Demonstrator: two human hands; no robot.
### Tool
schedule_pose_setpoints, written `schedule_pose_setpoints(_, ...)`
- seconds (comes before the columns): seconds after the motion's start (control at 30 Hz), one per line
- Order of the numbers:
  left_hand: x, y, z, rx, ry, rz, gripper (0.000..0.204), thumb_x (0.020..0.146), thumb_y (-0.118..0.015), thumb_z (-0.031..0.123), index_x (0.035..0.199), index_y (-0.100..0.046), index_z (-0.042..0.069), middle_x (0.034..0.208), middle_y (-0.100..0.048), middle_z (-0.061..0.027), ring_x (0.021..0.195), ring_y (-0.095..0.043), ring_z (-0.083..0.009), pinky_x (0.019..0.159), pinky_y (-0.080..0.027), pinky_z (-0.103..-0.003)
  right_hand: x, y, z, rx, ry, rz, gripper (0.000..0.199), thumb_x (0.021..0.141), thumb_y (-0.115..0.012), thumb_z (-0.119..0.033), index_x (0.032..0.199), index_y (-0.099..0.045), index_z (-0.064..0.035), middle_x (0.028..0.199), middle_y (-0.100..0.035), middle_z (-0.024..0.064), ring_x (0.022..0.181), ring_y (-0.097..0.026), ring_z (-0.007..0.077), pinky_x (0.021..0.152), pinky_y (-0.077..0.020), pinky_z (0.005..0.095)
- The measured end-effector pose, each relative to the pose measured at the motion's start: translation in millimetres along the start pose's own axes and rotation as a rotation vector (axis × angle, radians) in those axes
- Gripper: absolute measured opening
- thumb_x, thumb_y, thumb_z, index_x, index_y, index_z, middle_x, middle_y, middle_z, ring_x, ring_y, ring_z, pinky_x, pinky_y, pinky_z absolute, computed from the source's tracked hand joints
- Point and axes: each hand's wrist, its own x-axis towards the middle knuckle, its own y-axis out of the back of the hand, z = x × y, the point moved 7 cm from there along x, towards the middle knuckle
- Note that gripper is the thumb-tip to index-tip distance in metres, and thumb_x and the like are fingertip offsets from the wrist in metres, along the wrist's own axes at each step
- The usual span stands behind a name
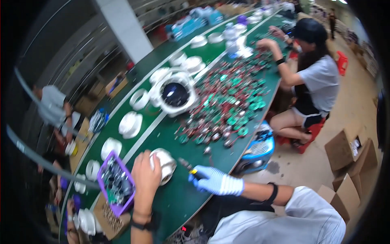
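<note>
My bare left hand is wrapped over the side of a white round plastic housing on the green table, its fingers curled on the rim. My right hand, in a blue-and-white striped glove, grips a pair of pliers with yellow-and-black handles. The dark jaws point up and left, a short way from the housing and apart from it. A purple basket full of small dark and clear parts sits against my left forearm. Beyond my hands spreads a heap of green round boards with red wires.
A larger white housing with a dark inside stands past my hands. Several white rings and housings line the table's left side. A cardboard box of small parts is near my left arm. A co-worker sits at the right edge.
</note>
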Motion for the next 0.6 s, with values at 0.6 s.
schedule_pose_setpoints(0.6,25,-16,-52,-0.208,0.156,-0.311,0.041,0.093,-0.055,0.034,0.087,-0.064,-0.005,0.087,-0.064,-0.0329,0.086,-0.062,-0.0515,0.075,-0.047,-0.054,32,-55,40,0.178,-0.645,-0.332,0.021,0.094,-0.061,-0.012,0.114,-0.056,-0.0068,0.095,-0.066,0.0028,0.080,-0.067,0.0137,0.068,-0.0600,0.0380)
